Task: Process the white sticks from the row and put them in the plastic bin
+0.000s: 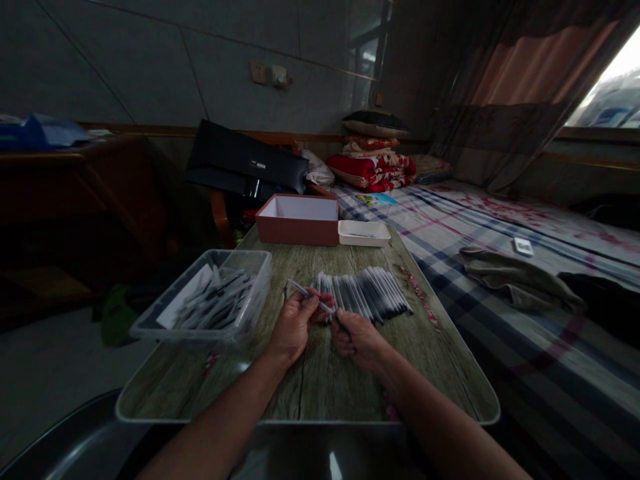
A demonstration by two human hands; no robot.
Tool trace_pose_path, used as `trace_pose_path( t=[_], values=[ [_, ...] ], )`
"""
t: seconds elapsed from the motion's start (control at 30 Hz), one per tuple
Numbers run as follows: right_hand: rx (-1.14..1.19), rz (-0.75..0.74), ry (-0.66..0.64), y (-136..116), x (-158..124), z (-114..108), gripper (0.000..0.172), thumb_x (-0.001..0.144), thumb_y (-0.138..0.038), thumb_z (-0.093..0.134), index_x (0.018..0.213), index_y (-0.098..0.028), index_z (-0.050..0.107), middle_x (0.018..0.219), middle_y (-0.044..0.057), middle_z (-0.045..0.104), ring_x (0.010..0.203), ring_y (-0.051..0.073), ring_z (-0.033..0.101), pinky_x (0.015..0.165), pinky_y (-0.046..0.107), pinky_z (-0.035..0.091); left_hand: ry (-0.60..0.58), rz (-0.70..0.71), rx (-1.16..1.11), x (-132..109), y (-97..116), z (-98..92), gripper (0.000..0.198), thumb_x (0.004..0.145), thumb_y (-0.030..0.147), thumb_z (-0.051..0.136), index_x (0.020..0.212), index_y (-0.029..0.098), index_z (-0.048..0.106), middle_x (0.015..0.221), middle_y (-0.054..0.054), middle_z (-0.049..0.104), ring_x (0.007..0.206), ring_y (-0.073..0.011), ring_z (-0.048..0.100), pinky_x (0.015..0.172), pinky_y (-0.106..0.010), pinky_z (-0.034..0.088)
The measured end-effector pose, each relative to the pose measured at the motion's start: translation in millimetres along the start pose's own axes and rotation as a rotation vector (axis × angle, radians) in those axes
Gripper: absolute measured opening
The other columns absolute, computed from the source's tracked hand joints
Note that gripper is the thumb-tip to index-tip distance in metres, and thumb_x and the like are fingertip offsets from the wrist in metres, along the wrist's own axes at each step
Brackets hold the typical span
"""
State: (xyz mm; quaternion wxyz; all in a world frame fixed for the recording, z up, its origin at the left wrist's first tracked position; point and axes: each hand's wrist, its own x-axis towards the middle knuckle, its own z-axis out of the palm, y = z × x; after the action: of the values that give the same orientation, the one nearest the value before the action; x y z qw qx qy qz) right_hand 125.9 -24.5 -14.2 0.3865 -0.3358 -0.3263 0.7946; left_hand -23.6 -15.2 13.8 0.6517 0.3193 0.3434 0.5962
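Between my two hands is a slim pale pen (299, 287), slanting from upper left to lower right above the table. My left hand (296, 323) pinches its middle between thumb and fingers. The fingers of my right hand (357, 339) are closed around its lower right end, which they partly hide. Just beyond my hands lies a row of similar pens (367, 293), side by side with dark ends toward me. To the left of my left hand, a clear plastic box (245, 331) holds a loose heap of pens (215, 300).
A brown-red box (297, 232) with a white inside and a small cream tray (364, 239) stand at the table's (175, 393) far end. A bed with a checked sheet (430, 227) runs along the right. A black case (245, 163) leans behind the boxes.
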Motion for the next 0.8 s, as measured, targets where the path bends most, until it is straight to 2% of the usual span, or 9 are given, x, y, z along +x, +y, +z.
trace_pose_path(
  t=[0.1,0.2,0.3,0.4,0.5,0.63,0.73,0.8],
  values=[
    [-0.067,-0.127,0.042,0.2,-1.1,6.2,0.043,0.072,-0.053,0.072,0.073,-0.018,0.048,0.049,-0.01,0.037,0.038,0.002,0.024,0.035,0.016,0.015,0.031,0.004,-0.032,0.4,-0.5,-0.1,0.033,0.069,0.03,0.079,0.088,0.019,0.054,0.085,-0.002,0.075,0.083,-0.02,0.073,0.071,-0.03,0.058],
    [-0.081,-0.176,0.03,-2.7,-2.9,10.4,0.042,0.069,-0.044,0.079,0.085,-0.02,0.048,0.057,-0.011,0.042,0.039,0.002,0.026,0.035,0.015,0.015,0.047,0.002,-0.049,0.8,-0.4,-1.5,0.034,0.068,0.03,0.079,0.088,0.019,0.054,0.085,-0.002,0.074,0.083,-0.0202,0.073,0.074,-0.032,0.058],
    [-0.02,-0.082,0.034,-3.2,-1.4,8.9,0.047,0.071,-0.057,0.072,0.089,-0.02,0.049,0.065,-0.007,0.05,0.038,0.002,0.027,0.035,0.015,0.011,0.042,0.004,-0.047,1.3,-1.2,-3.4,0.033,0.069,0.03,0.079,0.088,0.019,0.054,0.086,-0.002,0.074,0.085,-0.0202,0.072,0.075,-0.033,0.058],
    [-0.045,-0.031,0.094,-0.2,2.3,5.1,0.052,0.075,-0.067,0.061,0.075,-0.017,0.049,0.054,-0.006,0.044,0.036,0.003,0.026,0.034,0.017,0.011,0.033,0.016,-0.043,1.9,-2.7,-4.4,0.034,0.069,0.031,0.079,0.088,0.019,0.054,0.086,-0.002,0.074,0.085,-0.0206,0.072,0.076,-0.034,0.058],
    [-0.066,-0.119,0.083,0.6,2.6,5.6,0.046,0.073,-0.058,0.069,0.072,-0.019,0.045,0.05,-0.01,0.037,0.037,0.003,0.025,0.034,0.017,0.012,0.031,0.023,-0.039,2.1,-3.1,-4.4,0.033,0.069,0.032,0.079,0.087,0.019,0.054,0.085,-0.002,0.074,0.087,-0.0213,0.072,0.08,-0.037,0.058],
    [-0.018,-0.165,0.027,-3.8,-0.6,9.8,0.043,0.069,-0.043,0.078,0.086,-0.022,0.044,0.058,-0.011,0.043,0.04,0.003,0.027,0.036,0.014,0.012,0.033,0.018,-0.051,1.9,-1.9,-4.9,0.032,0.07,0.031,0.078,0.087,0.019,0.054,0.087,-0.002,0.074,0.088,-0.0211,0.072,0.081,-0.037,0.057],
    [0.017,-0.122,0.062,-3.9,1.4,8.7,0.044,0.074,-0.056,0.068,0.088,-0.02,0.047,0.066,-0.006,0.051,0.039,0.003,0.029,0.035,0.015,0.011,0.03,0.015,-0.052,1.9,-2.0,-5.8,0.032,0.07,0.031,0.078,0.087,0.019,0.054,0.087,-0.003,0.074,0.087,-0.0207,0.072,0.077,-0.034,0.058],
    [-0.023,-0.093,0.096,-1.8,4.0,6.7,0.047,0.075,-0.062,0.063,0.081,-0.018,0.048,0.06,-0.006,0.049,0.038,0.003,0.028,0.034,0.016,0.011,0.029,0.018,-0.05,2.2,-2.4,-6.2,0.032,0.07,0.031,0.078,0.087,0.019,0.054,0.087,-0.003,0.074,0.087,-0.0205,0.072,0.076,-0.033,0.058]
  ],
)
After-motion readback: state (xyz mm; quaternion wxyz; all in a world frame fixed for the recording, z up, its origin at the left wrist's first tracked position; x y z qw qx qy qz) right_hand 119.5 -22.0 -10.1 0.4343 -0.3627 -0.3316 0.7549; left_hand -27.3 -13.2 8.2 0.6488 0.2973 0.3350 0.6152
